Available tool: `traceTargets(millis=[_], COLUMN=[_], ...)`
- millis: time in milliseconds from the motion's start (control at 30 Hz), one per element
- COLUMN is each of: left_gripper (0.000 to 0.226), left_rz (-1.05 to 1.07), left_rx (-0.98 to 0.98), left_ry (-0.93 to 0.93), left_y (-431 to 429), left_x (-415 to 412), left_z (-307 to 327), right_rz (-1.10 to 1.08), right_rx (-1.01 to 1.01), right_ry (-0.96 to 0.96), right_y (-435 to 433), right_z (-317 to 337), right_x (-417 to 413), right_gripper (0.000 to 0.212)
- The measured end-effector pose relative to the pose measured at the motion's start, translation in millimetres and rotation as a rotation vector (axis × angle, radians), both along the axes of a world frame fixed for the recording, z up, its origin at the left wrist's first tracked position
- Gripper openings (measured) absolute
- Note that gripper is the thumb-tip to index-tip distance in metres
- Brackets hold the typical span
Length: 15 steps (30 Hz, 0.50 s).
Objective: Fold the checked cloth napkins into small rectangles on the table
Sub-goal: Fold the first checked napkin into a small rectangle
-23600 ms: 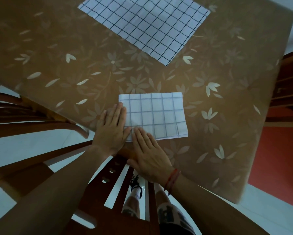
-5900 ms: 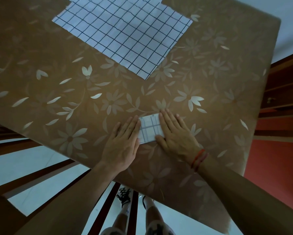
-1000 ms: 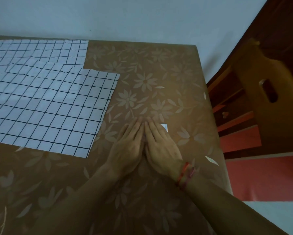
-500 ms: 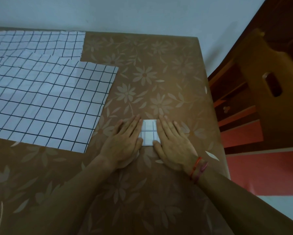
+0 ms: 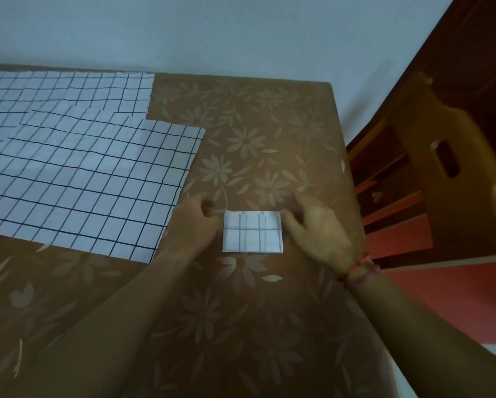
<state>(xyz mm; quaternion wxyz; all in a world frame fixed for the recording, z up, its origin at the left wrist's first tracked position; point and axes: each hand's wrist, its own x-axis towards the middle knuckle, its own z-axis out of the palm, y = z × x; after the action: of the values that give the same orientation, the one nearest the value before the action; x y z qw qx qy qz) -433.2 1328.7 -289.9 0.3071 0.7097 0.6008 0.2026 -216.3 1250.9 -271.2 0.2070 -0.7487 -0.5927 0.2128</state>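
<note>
1. Folded napkin [image 5: 252,235]: a small, near-square packet lying flat on the table [image 5: 269,326], right between my two sets of fingers. Faint check lines show on top.
2. Left hand [image 5: 196,218]: fingers curled in toward the palm, knuckles up, just beside the packet's far-left corner. Nothing visible inside them. Blurred, so I cannot tell whether they pinch that corner or only sit next to it.
3. Right hand [image 5: 313,232]: fingers loose and spread, holding nothing. They lie just right of the packet, and the thumb side is at its far-right corner. Motion blur, so contact is unclear.
4. Red thread bracelet [image 5: 359,265] on my right wrist, behind those fingers.
5. Near unfolded napkin [image 5: 83,182]: spread flat, left of my left fingers. Its right edge is close to my left knuckles, and my left forearm passes by its near-right corner.
6. Far unfolded napkin [image 5: 68,90]: also flat, further out and left of my fingertips, partly under the near one.
7. Wooden chair [image 5: 448,179]: off the table edge, well right of my right fingers, with a slot cut in its back.
8. Wall [image 5: 212,30]: pale, beyond the far table edge, ahead of both fingertips.
</note>
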Motion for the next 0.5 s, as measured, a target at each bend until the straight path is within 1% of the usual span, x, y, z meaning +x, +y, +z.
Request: traceTargets(millis=[33, 67, 100, 167, 233, 333, 433, 500], left_gripper=[0.004, 0.010, 0.014, 0.009, 0.005, 0.008, 0.008, 0.010], left_rz=[0.048, 0.084, 0.121, 0.202, 0.256, 0.260, 0.219, 0.212], left_rx=[-0.084, -0.130, -0.175, -0.271, -0.355, -0.412, -0.413, -0.436], left_ry=[-0.032, -0.045, -0.071, -0.119, -0.135, -0.141, -0.082, -0.055], left_y=[1.7, 1.8, 1.1, -0.8, -3.6, -4.0, -6.3, -6.9], left_x=[-0.6, -0.3, 0.2, 1.8, 4.3, 6.1, 9.1, 9.5], left_z=[2.8, 4.7, 4.4, -0.2, -2.5, -5.7, -6.4, -8.6], right_rz=[-0.107, -0.220, -0.314, -0.403, -0.428, -0.416, -0.408, -0.402], right_rx=[-0.003, -0.009, -0.027, -0.138, -0.251, -0.322, -0.377, -0.403], right_ry=[0.060, 0.124, 0.197, 0.337, 0.440, 0.441, 0.366, 0.355], right_y=[4.2, 8.0, 10.9, 15.3, 17.7, 24.4, 31.6, 34.9], right_z=[2.6, 2.9, 1.6, -4.4, -8.9, -18.1, -26.7, -28.5], right_x=[4.0, 7.0, 8.9, 8.2, 2.6, -2.5, -1.8, -1.2], right_gripper=[0.030, 0.021, 0.016, 0.019, 0.015, 0.012, 0.007, 0.007])
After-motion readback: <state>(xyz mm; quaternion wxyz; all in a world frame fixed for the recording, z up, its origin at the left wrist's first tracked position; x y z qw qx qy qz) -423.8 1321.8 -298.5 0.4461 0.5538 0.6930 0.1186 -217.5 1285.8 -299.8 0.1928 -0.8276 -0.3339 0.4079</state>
